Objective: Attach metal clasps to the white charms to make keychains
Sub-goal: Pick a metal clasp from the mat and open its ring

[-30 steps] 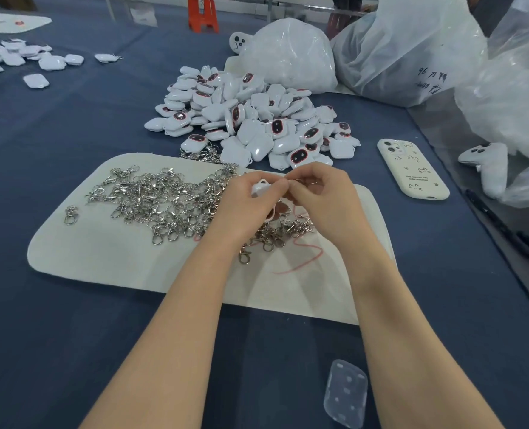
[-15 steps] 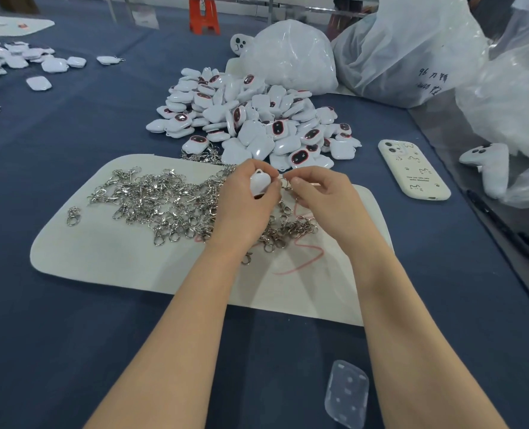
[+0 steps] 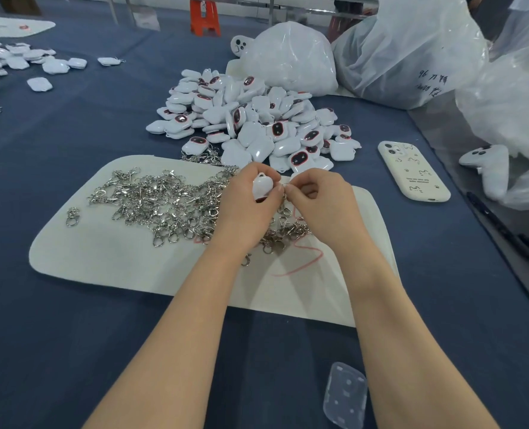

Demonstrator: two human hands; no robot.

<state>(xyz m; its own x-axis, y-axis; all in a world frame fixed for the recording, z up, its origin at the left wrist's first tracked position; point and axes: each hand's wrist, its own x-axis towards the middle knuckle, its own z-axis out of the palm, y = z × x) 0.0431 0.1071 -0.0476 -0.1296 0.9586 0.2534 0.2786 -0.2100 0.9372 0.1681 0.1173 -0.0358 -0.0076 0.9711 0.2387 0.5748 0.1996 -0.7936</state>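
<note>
Two hands join a charm and a clasp at mid-frame.
The left hand (image 3: 244, 210) curls round a white charm (image 3: 262, 186); the right hand (image 3: 322, 205) pinches a clasp (image 3: 284, 182) against the charm's right edge, the clasp mostly hidden by fingertips. Below and left of the hands, the clasp pile (image 3: 164, 205) lies on a white mat (image 3: 102, 261). The charm pile (image 3: 251, 119) sits above centre on the blue table (image 3: 40, 335), with a phone (image 3: 413, 171) at right and bags (image 3: 294, 57) at the top.
</note>
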